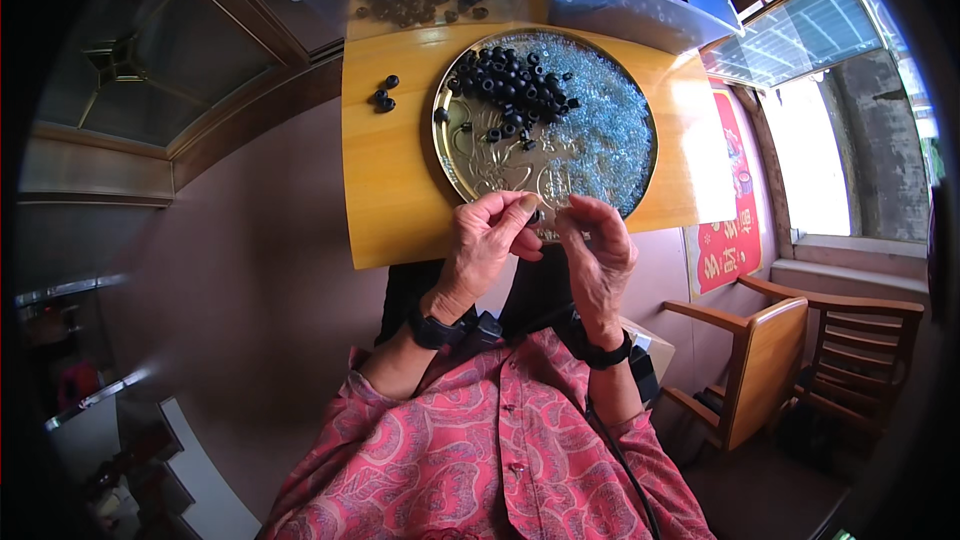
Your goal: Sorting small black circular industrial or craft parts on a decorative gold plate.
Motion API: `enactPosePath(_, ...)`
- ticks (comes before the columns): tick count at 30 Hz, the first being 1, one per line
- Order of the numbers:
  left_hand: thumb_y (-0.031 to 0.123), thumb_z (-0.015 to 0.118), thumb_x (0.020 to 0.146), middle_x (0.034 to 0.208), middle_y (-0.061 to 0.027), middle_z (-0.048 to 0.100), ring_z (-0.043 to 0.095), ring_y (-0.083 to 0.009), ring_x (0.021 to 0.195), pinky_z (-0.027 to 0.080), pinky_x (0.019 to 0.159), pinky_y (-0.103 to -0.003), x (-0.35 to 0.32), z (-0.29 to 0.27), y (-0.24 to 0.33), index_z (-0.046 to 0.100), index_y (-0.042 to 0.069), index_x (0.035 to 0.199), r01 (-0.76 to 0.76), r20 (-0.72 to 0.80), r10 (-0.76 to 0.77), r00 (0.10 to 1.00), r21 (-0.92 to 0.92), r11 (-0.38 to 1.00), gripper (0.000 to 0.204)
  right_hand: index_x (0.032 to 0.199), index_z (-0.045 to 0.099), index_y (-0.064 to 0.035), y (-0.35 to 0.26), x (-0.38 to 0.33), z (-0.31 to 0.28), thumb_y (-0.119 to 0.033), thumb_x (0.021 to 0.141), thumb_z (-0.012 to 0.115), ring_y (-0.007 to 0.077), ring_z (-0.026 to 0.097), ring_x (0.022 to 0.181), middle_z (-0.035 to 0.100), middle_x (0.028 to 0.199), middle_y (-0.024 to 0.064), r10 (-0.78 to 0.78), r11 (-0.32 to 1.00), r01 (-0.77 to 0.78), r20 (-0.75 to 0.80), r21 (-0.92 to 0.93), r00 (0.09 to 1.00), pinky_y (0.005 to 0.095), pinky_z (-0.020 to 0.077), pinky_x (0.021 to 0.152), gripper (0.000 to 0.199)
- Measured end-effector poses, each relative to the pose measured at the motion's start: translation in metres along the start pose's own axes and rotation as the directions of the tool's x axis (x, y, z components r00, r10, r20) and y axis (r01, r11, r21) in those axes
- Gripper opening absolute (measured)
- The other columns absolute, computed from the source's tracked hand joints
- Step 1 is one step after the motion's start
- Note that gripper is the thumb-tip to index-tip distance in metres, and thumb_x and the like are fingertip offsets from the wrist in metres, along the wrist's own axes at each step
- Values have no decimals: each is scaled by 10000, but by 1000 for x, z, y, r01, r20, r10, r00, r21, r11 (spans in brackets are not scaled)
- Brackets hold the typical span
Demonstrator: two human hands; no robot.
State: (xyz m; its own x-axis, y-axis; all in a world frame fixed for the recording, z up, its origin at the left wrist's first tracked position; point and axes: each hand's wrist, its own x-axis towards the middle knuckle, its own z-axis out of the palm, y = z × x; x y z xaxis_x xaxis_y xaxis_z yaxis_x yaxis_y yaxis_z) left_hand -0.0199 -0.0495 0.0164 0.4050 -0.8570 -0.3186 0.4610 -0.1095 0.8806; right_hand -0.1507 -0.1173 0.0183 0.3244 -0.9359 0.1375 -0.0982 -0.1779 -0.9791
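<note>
A round, gold-coloured metal tray [442, 165] lies on the wooden table, with black beads [512, 85] heaped at its upper left and small clear-blue beads [610, 125] spread over its right side. At the tray's near edge, my left hand [485, 250] is closed in a pinch, with a black bead [534, 217] at its fingertips. Beside it, a small gap away, my right hand [600, 265] has thumb and forefinger pressed together. Whatever it pinches is too fine to make out. Both wrists wear black straps with small devices.
Two clear plastic boxes stand at the table's far side, the left box [440, 0] and the right box [650, 5] both with black beads. A few loose beads [384, 100] lie left of the tray. Wooden chairs [765, 370] stand at the right.
</note>
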Motion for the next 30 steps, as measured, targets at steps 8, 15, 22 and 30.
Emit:
enactPosePath(8, 252, 600, 965, 787, -29, 653, 633, -80, 653, 579, 625, -252, -2, -6, -2, 671, 5, 1062, 1, 67, 6, 998, -101, 995, 275, 1079, 620, -29, -29, -2, 5, 27, 828, 675, 165, 702, 787, 700, 863, 83, -121, 963, 155, 162, -221, 979, 279, 544, 689, 263)
enactPosePath(15, 236, 632, 949, 729, -10, 651, 623, -70, 613, 533, 582, -206, -7, -3, 3, 678, 2, 1032, -81, 23, 80, 997, 44, 996, 253, 1076, 614, -19, -27, -3, 6, 35, 814, 664, 201, 699, 770, 690, 838, 102, -141, 936, 197, 204, -293, 969, 297, 546, 683, 272)
enactPosePath(22, 197, 633, 947, 758, -21, 663, 624, -59, 640, 517, 591, -200, -9, -13, -3, 678, 0, 1025, -168, 75, 158, 985, 152, 974, 217, 1075, 615, -17, -33, -3, 2, 27, 807, 656, 214, 679, 742, 691, 832, 100, -129, 929, 221, 298, -298, 946, 316, 531, 681, 275)
enactPosePath(30, 204, 615, 958, 766, -19, 643, 608, -68, 616, 517, 582, -214, -15, -26, 7, 675, -12, 1014, -64, 212, 42, 976, 99, 993, 230, 1098, 606, -15, -38, 6, -4, 1, 800, 721, 155, 677, 758, 704, 858, 86, 29, 976, 64, 413, -209, 910, 283, 529, 698, 319)
